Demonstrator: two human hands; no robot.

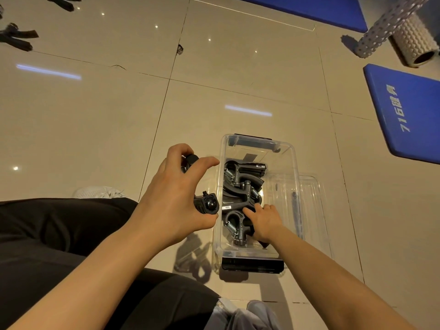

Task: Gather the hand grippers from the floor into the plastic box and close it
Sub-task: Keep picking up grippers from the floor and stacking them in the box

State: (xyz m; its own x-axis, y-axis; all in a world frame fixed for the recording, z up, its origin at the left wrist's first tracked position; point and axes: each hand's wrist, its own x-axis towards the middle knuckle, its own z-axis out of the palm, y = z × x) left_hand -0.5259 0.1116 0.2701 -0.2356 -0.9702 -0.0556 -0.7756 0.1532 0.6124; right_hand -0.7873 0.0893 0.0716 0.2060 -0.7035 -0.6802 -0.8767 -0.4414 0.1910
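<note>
With the left hand [176, 194] gripping a hand gripper [206, 205], lower it into the plastic box [291, 153] beside the right hand [264, 221], whose flat fingers press the pile down

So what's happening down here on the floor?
A person is packing hand grippers into a clear plastic box. The left hand holds one black hand gripper beside the box, while the right hand reaches inside among the grippers already packed. The lid lies beside the box, and more grippers wait farther off.

Tiled floor [119, 115], plastic box [295, 163], lid [312, 198], blue mats [409, 110]
</note>
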